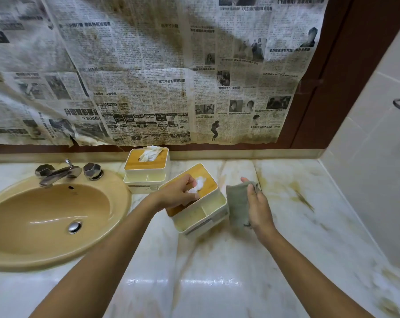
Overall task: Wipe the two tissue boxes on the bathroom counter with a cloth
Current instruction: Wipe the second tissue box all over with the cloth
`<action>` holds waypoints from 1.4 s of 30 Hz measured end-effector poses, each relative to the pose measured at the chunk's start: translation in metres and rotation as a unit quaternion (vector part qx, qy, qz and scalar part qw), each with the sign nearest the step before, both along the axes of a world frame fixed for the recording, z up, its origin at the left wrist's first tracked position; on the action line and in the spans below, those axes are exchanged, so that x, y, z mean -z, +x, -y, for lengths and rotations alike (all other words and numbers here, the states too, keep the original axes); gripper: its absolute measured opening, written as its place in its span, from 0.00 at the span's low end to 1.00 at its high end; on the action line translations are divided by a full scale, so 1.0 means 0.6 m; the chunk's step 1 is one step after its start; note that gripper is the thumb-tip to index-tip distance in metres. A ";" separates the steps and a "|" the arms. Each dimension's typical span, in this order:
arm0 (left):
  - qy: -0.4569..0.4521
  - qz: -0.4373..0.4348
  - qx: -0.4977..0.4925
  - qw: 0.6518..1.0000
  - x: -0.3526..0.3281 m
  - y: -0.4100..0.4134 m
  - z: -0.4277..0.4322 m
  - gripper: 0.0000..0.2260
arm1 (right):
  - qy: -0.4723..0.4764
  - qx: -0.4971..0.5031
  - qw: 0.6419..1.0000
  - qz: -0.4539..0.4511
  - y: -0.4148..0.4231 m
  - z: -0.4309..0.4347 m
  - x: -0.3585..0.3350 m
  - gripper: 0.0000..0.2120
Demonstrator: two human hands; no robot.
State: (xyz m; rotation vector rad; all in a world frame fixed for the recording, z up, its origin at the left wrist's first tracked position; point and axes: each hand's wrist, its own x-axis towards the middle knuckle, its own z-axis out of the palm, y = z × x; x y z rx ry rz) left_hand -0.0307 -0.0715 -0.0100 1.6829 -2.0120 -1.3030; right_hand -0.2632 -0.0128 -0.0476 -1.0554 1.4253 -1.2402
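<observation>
Near tissue box (202,214) sits angled on counter (217,271), far tissue box (146,165) behind it. Left hand (178,193): grip curled on the near lid, likely bracing. Right hand (259,205): grip closed round cloth (238,203) beside the box's right wall, probably to wipe it.

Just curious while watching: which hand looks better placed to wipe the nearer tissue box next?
Probably the right. The right hand holds the grey-green cloth just beside the nearer tissue box, while the left hand is occupied on its wooden lid, seemingly pinching the tissue.

bathroom: tan basin (15,244), chrome tap (56,174), marble counter (217,271), tiled wall (373,138).
</observation>
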 end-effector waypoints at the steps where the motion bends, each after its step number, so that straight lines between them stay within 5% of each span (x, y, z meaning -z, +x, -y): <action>1: -0.023 0.038 0.020 0.999 0.004 0.001 0.006 0.13 | 0.020 0.007 1.000 -0.004 -0.004 -0.004 0.004 0.18; 5: -0.039 0.158 0.096 0.982 0.021 0.004 0.027 0.17 | 0.056 0.014 0.998 0.016 -0.016 -0.020 0.011 0.18; 12: 0.008 0.189 0.150 0.970 0.051 -0.006 0.028 0.18 | 0.067 0.007 0.998 0.013 -0.024 -0.029 0.015 0.14; 19: -0.016 0.162 0.104 0.981 0.076 -0.015 0.018 0.15 | 0.068 -0.017 0.995 0.066 -0.031 -0.028 0.001 0.09; 32: -0.232 0.096 0.008 0.968 0.082 0.001 0.007 0.08 | 0.032 -0.063 0.994 0.087 -0.028 -0.028 -0.059 0.13; 42: -0.158 -0.026 -0.135 0.978 0.055 0.019 0.017 0.10 | 0.025 -0.070 0.995 0.070 -0.013 -0.040 -0.079 0.13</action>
